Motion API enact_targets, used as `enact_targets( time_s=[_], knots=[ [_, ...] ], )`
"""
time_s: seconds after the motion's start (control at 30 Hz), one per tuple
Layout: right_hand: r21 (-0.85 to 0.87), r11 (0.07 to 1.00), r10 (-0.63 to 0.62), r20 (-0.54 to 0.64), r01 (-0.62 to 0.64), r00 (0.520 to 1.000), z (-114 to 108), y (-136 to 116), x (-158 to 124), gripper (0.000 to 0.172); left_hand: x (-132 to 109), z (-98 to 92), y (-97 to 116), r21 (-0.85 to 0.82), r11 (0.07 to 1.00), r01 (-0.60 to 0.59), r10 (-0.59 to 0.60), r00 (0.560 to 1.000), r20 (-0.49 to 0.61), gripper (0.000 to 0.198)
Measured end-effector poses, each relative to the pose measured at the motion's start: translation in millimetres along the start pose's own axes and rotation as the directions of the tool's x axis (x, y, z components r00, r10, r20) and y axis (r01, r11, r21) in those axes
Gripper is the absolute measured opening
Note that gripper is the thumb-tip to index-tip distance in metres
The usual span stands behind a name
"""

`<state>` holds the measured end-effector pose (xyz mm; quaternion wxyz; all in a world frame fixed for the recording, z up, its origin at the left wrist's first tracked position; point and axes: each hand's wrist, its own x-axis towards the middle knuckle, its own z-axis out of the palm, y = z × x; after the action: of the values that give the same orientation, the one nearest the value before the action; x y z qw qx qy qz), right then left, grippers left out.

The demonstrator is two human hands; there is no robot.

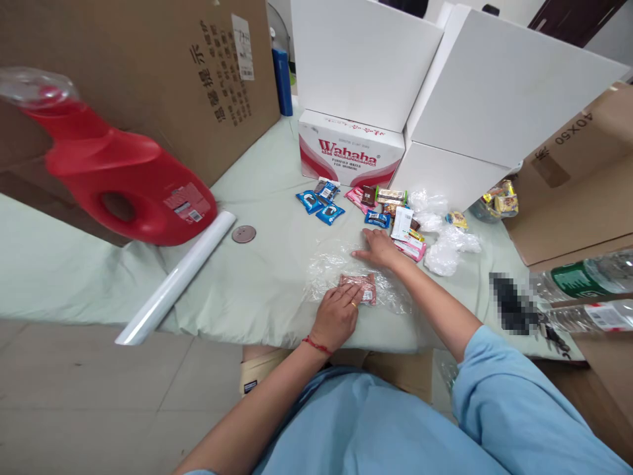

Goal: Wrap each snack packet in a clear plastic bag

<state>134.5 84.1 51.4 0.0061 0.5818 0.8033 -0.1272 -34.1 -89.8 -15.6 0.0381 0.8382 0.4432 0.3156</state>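
Note:
A sheet of clear plastic wrap (320, 265) lies crinkled on the pale green cloth. On it rests a small reddish-brown snack packet (367, 289), partly covered by the fingers of my left hand (336, 315), which lie flat over its left side. My right hand (380, 249) is open at the wrap's upper right, thumb and fingers apart, with nothing visible in it. Just beyond it are a blue packet (377, 219), a white packet (401, 223) and a pink packet (410, 248). Several white plastic-wrapped bundles (442, 256) sit to the right.
Blue snack packets (330, 213) lie before a Wahaha carton (352, 153). Left are a red jug (128, 178), a white roll (178, 277) over the table edge, and a round disc (244, 233). Right are plastic bottles (591, 277), keys (554, 333) and a cardboard box (573, 198).

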Motion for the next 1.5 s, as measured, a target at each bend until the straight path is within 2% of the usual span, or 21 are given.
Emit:
enact_targets(
  time_s=[0.07, 0.17, 0.23, 0.33, 0.4, 0.43, 0.53, 0.6, 0.8, 0.9, 0.97, 1.0, 1.03, 1.1, 1.13, 1.17, 1.2, 1.23, 1.3, 1.43, 1.5],
  knots=[
    [0.035, 0.999, -0.003, 0.047, 0.001, 0.999, -1, -5, 6, 0.060, 0, 0.6, 0, -0.004, 1.000, 0.000, 0.000, 1.000, -0.006, 0.048],
    [0.095, 0.995, -0.048, 0.093, 0.039, 0.994, -8, -6, 6, 0.019, 0, 1.7, -1, -0.013, 1.000, 0.001, -0.002, 1.000, -0.023, 0.049],
    [0.124, 0.989, -0.085, 0.080, 0.075, 0.993, -16, -4, -2, 0.009, 1, 1.7, -1, -0.021, 1.000, -0.004, 0.004, 0.999, -0.032, 0.049],
    [0.199, 0.944, -0.256, -0.056, 0.262, 0.965, -29, -3, -31, 0.010, 2, 0.1, 0, -0.029, 1.000, -0.011, 0.010, 0.999, -0.050, 0.045],
    [0.202, 0.884, -0.399, -0.143, 0.421, 0.906, -34, -5, -58, 0.009, 3, -1.3, 2, -0.033, 0.999, -0.009, 0.007, 0.998, -0.062, 0.042],
    [0.177, 0.862, -0.455, -0.147, 0.476, 0.879, -34, -8, -73, 0.010, 3, -1.9, 3, -0.034, 0.999, -0.007, 0.004, 0.998, -0.066, 0.041],
    [0.063, 0.836, -0.544, -0.040, 0.546, 0.838, -23, -16, -109, 0.015, 4, -2.0, 4, -0.033, 0.999, 0.002, -0.005, 0.997, -0.074, 0.037],
    [0.027, 0.833, -0.553, -0.011, 0.553, 0.833, -7, -20, -124, 0.015, 3, -1.2, 2, -0.051, 0.999, 0.018, -0.022, 0.997, -0.078, 0.032],
    [0.086, 0.866, -0.476, -0.157, 0.492, 0.865, 41, -21, -137, 0.019, 1, -8.8, -12, -0.290, 0.955, 0.059, -0.095, 0.989, -0.113, 0.038],
    [0.116, 0.874, -0.442, -0.216, 0.472, 0.871, 54, -25, -140, 0.027, 0, -23.3, -15, -0.439, 0.885, 0.158, -0.236, 0.963, -0.129, 0.032],
    [0.138, 0.883, -0.413, -0.228, 0.449, 0.882, 59, -29, -143, 0.037, -1, -35.3, -17, -0.523, 0.806, 0.277, -0.408, 0.900, -0.152, 0.027],
    [0.142, 0.889, -0.399, -0.222, 0.435, 0.890, 60, -31, -144, 0.040, -2, -41.4, -19, -0.555, 0.761, 0.337, -0.502, 0.847, -0.174, 0.026],
    [0.137, 0.896, -0.390, -0.209, 0.422, 0.897, 61, -32, -145, 0.040, -2, -47.1, -21, -0.577, 0.713, 0.397, -0.596, 0.777, -0.202, 0.025],
    [0.114, 0.908, -0.379, -0.183, 0.403, 0.907, 62, -34, -147, 0.037, 1, -56.5, -28, -0.600, 0.607, 0.522, -0.759, 0.603, -0.244, 0.020],
    [0.102, 0.913, -0.374, -0.176, 0.395, 0.910, 62, -35, -147, 0.035, 4, -59.8, -32, -0.605, 0.549, 0.577, -0.817, 0.521, -0.246, 0.017],
    [0.091, 0.916, -0.371, -0.174, 0.390, 0.912, 62, -35, -147, 0.034, 7, -61.9, -35, -0.607, 0.496, 0.621, -0.858, 0.459, -0.231, 0.019],
    [0.083, 0.918, -0.369, -0.175, 0.388, 0.913, 63, -36, -147, 0.034, 11, -62.7, -38, -0.605, 0.451, 0.657, -0.884, 0.421, -0.202, 0.026],
    [0.075, 0.917, -0.374, -0.179, 0.391, 0.910, 63, -37, -147, 0.035, 16, -62.3, -39, -0.595, 0.423, 0.683, -0.897, 0.409, -0.169, 0.034],
    [0.057, 0.911, -0.391, -0.191, 0.408, 0.900, 63, -38, -145, 0.037, 24, -57.7, -39, -0.527, 0.439, 0.728, -0.886, 0.447, -0.121, 0.050],
    [0.108, 0.894, -0.407, -0.213, 0.436, 0.888, 61, -36, -145, 0.038, 24, -40.5, -36, -0.205, 0.623, 0.755, -0.777, 0.629, -0.043, 0.087],
    [0.203, 0.859, -0.426, -0.230, 0.471, 0.875, 56, -31, -147, 0.039, 16, -33.1, -38, -0.094, 0.663, 0.743, -0.745, 0.667, 0.015, 0.088]
  ],
)
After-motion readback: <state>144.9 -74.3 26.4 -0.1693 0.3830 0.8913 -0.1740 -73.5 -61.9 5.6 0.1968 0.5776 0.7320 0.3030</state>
